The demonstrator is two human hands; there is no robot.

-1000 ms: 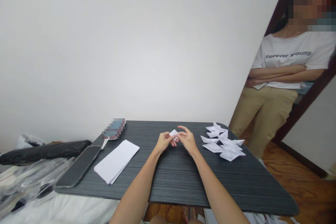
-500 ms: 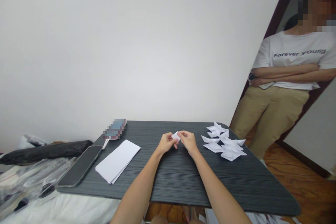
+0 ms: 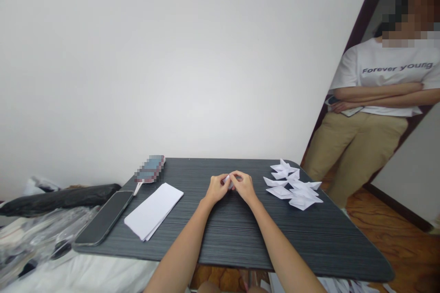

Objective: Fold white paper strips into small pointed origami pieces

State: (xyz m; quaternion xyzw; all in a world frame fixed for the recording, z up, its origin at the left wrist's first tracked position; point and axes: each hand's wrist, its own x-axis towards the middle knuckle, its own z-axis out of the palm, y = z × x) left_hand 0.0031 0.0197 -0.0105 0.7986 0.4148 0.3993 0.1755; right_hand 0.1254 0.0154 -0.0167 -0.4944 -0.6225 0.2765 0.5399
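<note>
Between my fingertips is a small folded piece of white paper (image 3: 227,179), mostly covered by the fingers. My left hand (image 3: 217,188) pinches it from the left. From the right, my right hand (image 3: 243,185) grips it too, thumb and forefinger meeting the left fingers over it. Both hands are above the middle of the dark table (image 3: 233,242). Several folded white paper boats (image 3: 295,187) lie in a cluster to the right of my right hand. Left of my left hand is a stack of white paper sheets (image 3: 154,210).
A black phone (image 3: 105,217) lies at the table's left edge. Behind it is a blurred device (image 3: 151,169) with a white cable. A person (image 3: 378,82) stands at the right with arms folded. Plastic-wrapped items (image 3: 44,233) lie left of the table. A white wall (image 3: 206,64) rises behind.
My hands have drawn closer together, and the fingers now cover more of the folded paper. The standing person has shifted slightly to the right.
</note>
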